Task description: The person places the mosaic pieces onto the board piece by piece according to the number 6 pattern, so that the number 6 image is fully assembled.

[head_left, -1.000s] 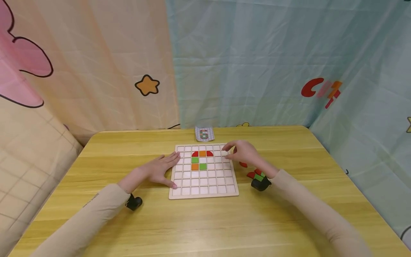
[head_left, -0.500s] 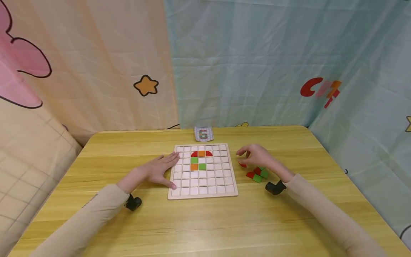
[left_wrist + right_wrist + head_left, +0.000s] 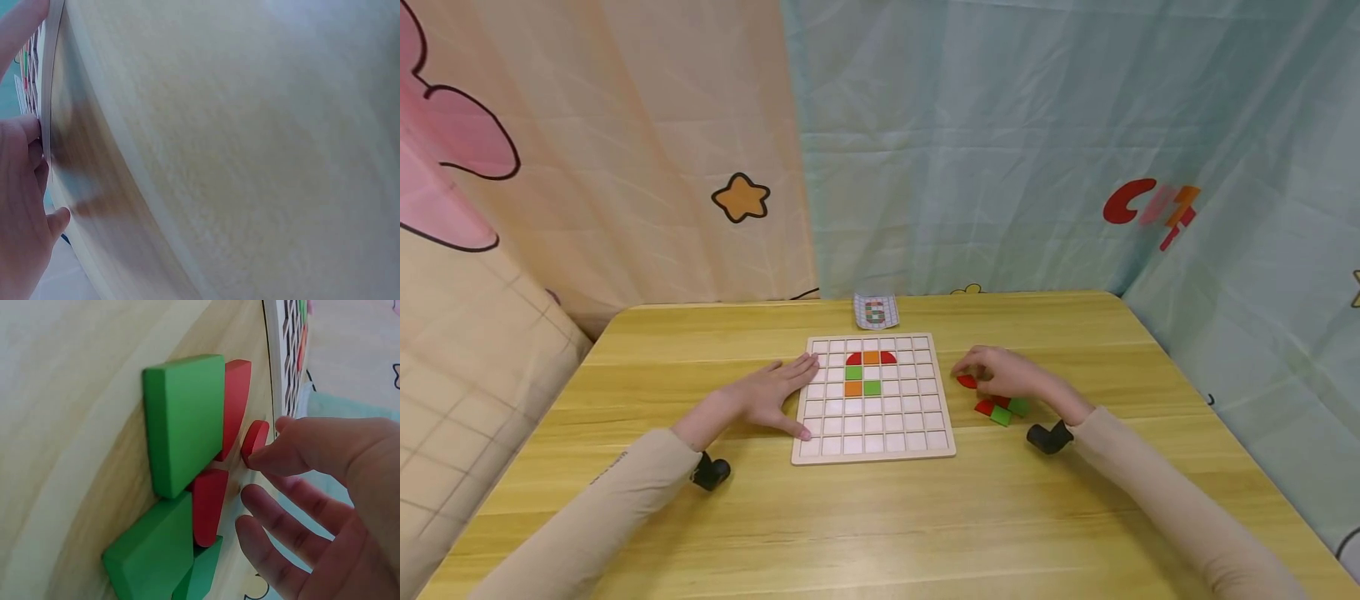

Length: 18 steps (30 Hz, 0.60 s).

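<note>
1. Fingers of the right hand curl down onto a small red curved piece on the table; in the right wrist view a fingertip presses on that piece and the other fingers hang loosely bent beside it.
2. Fingers of the left hand lie straight and flat on the table, with the tips touching the left edge of the grid board. That hand holds nothing.
3. Just beside the right hand sits a little pile of loose pieces: green squares and red curved pieces. In the right wrist view a big green square lies next to a red piece, and they touch.
4. Near each wrist a small black camera mount rests on the yellow wooden table.
5. On the white grid board, near its far edge, some squares are filled: two red curved pieces with an orange square between them, a green one under the left red piece, then an orange and a green one side by side.
6. Farther back, a small card with a number picture lies on the table just past the board.
7. Behind the table hang cloth walls, one peach with a star and one light blue.
</note>
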Each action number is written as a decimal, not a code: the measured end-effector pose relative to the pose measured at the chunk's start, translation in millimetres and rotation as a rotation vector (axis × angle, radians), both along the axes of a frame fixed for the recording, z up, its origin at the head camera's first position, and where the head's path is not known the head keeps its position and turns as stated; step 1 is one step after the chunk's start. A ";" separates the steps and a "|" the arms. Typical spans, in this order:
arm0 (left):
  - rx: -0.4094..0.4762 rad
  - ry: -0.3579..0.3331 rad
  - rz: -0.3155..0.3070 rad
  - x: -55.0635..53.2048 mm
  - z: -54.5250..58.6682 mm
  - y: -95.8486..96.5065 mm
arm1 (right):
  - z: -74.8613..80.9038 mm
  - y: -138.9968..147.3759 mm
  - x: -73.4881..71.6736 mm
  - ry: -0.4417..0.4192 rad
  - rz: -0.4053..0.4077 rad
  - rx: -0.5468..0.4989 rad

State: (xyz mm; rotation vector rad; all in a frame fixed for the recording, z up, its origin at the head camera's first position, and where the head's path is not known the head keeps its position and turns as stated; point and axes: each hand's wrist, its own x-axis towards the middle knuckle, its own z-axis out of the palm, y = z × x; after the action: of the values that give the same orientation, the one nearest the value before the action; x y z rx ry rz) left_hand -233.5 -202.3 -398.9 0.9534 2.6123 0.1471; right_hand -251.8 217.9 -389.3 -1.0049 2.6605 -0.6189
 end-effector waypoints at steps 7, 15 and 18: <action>0.003 -0.004 0.003 0.5 0.1 0.5 | -0.1 0.5 -0.8 0.003 0.006 0.029; 0.003 -0.002 0.003 0.0 -1.2 0.1 | 0.4 2.1 1.1 0.049 -0.115 0.090; -0.001 0.002 0.005 -0.2 -1.5 0.0 | 2.2 2.2 2.4 0.033 -0.196 0.104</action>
State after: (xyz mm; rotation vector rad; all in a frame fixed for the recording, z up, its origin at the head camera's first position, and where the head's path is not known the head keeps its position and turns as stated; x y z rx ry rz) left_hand -233.7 -202.3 -400.4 0.9470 2.6164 0.1465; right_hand -249.4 220.1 -387.1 -0.7392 2.8094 -0.4990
